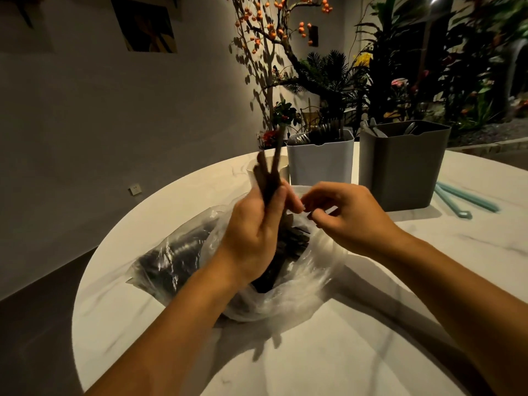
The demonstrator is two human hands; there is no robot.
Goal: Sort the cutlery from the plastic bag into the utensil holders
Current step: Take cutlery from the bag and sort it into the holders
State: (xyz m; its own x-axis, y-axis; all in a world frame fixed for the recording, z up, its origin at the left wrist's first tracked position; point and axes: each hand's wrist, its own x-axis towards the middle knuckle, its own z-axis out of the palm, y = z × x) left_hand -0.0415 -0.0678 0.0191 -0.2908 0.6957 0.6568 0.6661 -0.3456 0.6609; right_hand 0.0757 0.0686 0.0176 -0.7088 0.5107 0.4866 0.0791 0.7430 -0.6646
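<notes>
Cutlery [268, 172], dark, blurred: bunch clutched upright in left hand [254, 235] over plastic bag [300, 281]. Right hand [343, 215] fingers curled, holding nothing. White holder [320, 161], grey holder [400, 167] behind on tabletop [343, 352].

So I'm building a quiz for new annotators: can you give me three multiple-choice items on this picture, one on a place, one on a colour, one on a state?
1. Where does the plastic bag lie?
A. on the table, nearer the person than the holders
B. inside the grey holder
C. on the floor

2. What colour is the holder standing left of the grey holder?
A. red
B. white
C. black

3. What is the left hand doing?
A. lying flat on the table
B. gripping a bunch of dark cutlery held upright above the bag
C. holding a cup

Answers:
1. A: the bag lies on the white table, in front of both holders.
2. B: its walls are white.
3. B: its fingers curl round the blurred dark pieces, while the right hand hovers beside them with curled fingers.
</notes>
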